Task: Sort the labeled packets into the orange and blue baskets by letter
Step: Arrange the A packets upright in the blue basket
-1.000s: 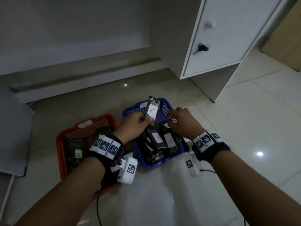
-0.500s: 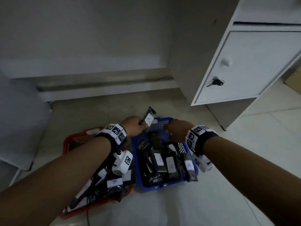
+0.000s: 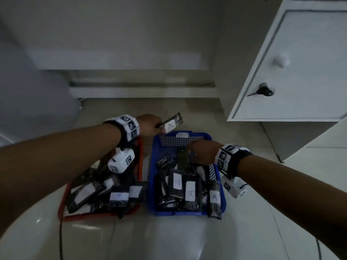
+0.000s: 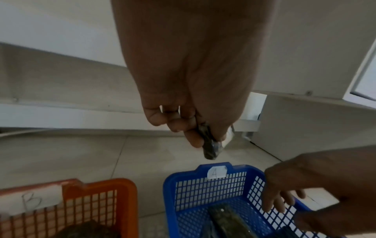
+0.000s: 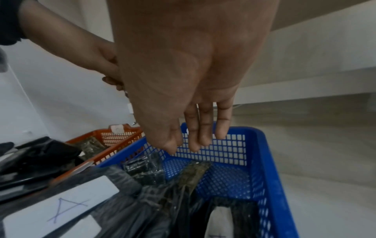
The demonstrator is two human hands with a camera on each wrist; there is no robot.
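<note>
A dark plastic packet labelled A (image 3: 173,122) is pinched loosely by the left hand (image 3: 150,124) beyond the blue mesh basket (image 3: 187,141); it could be dropped outside. The right hand (image 3: 201,153) is relaxed, empty.

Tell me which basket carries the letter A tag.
The blue basket, on the right: its far rim tag reads A. The orange basket beside it is tagged B.

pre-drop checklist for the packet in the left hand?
1. Left hand has a grip on the held packet: ok.
2. Packet label reads A: ok.
3. Blue basket tagged A, orange basket tagged B: ok.
4. Packet over the blue basket: not ok, it sits beyond the far rim.
5. Right hand empty, fingers straight: ok.
6. Drop zone clear: not ok, the right hand hangs over the basket's far end.
</note>
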